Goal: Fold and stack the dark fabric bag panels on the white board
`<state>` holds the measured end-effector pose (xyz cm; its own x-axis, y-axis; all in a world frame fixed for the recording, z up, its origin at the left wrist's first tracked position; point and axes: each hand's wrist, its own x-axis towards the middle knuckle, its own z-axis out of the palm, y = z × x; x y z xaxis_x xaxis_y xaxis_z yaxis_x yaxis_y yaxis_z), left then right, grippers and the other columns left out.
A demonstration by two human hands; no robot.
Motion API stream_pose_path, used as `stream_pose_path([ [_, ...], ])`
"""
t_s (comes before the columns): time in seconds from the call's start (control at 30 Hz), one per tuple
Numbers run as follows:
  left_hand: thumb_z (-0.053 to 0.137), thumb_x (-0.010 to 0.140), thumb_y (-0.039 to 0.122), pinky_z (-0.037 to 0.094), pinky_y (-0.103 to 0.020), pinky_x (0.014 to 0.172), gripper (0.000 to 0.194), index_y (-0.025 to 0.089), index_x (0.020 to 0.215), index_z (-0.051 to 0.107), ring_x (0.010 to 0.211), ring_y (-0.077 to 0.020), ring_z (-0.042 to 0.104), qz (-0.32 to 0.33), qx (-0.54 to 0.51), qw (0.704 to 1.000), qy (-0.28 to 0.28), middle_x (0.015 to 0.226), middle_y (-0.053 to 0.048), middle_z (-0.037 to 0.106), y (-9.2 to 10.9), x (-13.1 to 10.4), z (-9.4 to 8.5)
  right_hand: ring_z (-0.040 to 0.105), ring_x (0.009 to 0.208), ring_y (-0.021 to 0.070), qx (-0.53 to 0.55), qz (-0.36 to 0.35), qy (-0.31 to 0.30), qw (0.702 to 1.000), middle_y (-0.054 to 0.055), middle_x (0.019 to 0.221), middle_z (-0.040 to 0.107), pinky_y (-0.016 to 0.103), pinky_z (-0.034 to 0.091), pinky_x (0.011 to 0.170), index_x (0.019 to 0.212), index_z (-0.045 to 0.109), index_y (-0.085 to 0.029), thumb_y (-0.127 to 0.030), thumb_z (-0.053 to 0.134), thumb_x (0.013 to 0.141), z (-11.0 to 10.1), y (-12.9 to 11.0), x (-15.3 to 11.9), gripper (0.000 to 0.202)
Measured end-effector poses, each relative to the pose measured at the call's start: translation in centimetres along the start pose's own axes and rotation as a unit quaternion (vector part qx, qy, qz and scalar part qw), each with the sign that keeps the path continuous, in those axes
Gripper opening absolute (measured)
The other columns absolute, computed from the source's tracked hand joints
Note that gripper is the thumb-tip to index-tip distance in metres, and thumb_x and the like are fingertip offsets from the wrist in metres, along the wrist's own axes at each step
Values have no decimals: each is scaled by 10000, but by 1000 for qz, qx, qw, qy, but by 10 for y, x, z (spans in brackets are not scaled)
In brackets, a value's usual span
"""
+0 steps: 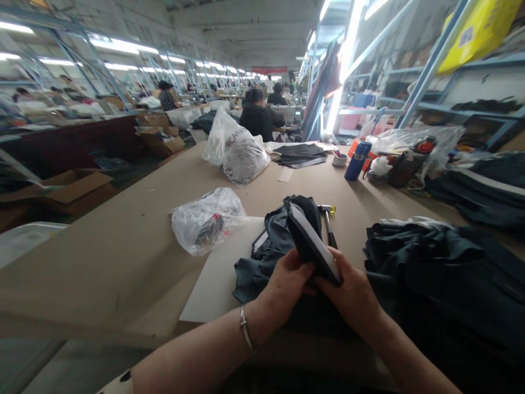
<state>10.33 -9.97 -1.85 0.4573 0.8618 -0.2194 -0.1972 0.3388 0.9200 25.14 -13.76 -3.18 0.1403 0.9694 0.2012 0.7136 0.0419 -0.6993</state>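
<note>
Two hands, our left hand [287, 282] and right hand [353, 295], clasp a dark folded fabric piece [314, 243] at lower centre of the frame; we judge the hammer [328, 221] just behind it could snag the trailing cloth.

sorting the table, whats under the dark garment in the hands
A pale board lies under the dark garment on the table; how far beneath it reaches is covered.

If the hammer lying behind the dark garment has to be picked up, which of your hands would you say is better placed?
Probably the right hand: the hammer lies just beyond it, while the left hand would have to cross over the folded dark garment both hands grip.
</note>
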Motion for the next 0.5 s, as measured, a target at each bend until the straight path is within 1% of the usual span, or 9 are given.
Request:
stream_pose_path([
  [0.1, 627, 754, 231, 498, -276, 672, 350, 112, 1080, 582, 787, -171, 593, -1, -76, 997, 11, 965, -96, 629, -1, 7, -1, 628, 801, 205, -35, -37, 10, 999, 41, 936, 645, 314, 485, 703, 1330, 392, -250, -281, 431, 853, -4, 8, 6, 480],
  [0.13, 628, 752, 216, 497, -282, 697, 342, 116, 1078, 591, 784, -167, 597, 1, -93, 996, 1, 947, -91, 638, 0, 8, -1, 618, 874, 223, -47, -46, 22, 998, 72, 1019, 627, 350, 483, 758, 1351, 373, -226, -270, 398, 860, -7, 10, 9, 493],
  [0.2, 625, 751, 184, 488, -272, 739, 327, 129, 1074, 615, 784, -150, 599, 7, -103, 993, -48, 933, -80, 650, 3, 5, 2, 588, 951, 245, -49, -45, 23, 997, 112, 1129, 576, 405, 469, 820, 1396, 314, -193, -262, 394, 850, -15, 11, 15, 556],
  [0.23, 623, 748, 165, 481, -260, 753, 314, 130, 1060, 631, 778, -138, 597, 9, -99, 992, -81, 921, -76, 655, 5, 2, 5, 585, 939, 241, -28, -36, 3, 999, 114, 1128, 571, 411, 468, 823, 1411, 288, -187, -260, 411, 842, -18, 10, 17, 586],
  [0.3, 619, 732, 118, 465, -224, 747, 286, 123, 1015, 663, 756, -116, 589, 6, -84, 988, -128, 886, -72, 660, 8, -5, 12, 591, 880, 207, 80, -10, -79, 994, 85, 1045, 602, 370, 476, 806, 1397, 317, -189, -270, 452, 843, -24, 6, 20, 576],
  [0.33, 615, 724, 95, 459, -212, 738, 286, 121, 1003, 672, 759, -116, 590, 1, -85, 986, -141, 877, -73, 661, 10, -9, 15, 596, 861, 187, 158, 4, -127, 979, 68, 1002, 619, 333, 479, 794, 1359, 376, -188, -282, 471, 851, -25, 4, 21, 526],
  [0.4, 613, 722, 87, 455, -206, 712, 297, 128, 1008, 680, 762, -126, 597, -19, -108, 981, -157, 849, -75, 661, 12, -15, 20, 604, 863, 160, 321, 42, -195, 926, 50, 962, 641, 268, 478, 777, 1234, 505, -179, -337, 517, 860, -25, 3, 20, 407],
  [0.47, 646, 715, 121, 458, -218, 693, 314, 145, 1026, 683, 728, -138, 606, -38, -137, 974, -175, 814, -74, 661, 12, -18, 21, 618, 776, 147, 449, 88, -229, 859, 33, 866, 652, 236, 484, 713, 1127, 577, -175, -440, 597, 810, -23, 7, 17, 413],
  [0.5, 675, 703, 149, 463, -232, 695, 331, 149, 1033, 684, 701, -143, 608, -42, -145, 970, -189, 801, -75, 662, 11, -17, 20, 617, 723, 147, 485, 103, -239, 835, 28, 807, 648, 236, 486, 682, 1092, 600, -173, -487, 642, 759, -21, 10, 14, 460],
])
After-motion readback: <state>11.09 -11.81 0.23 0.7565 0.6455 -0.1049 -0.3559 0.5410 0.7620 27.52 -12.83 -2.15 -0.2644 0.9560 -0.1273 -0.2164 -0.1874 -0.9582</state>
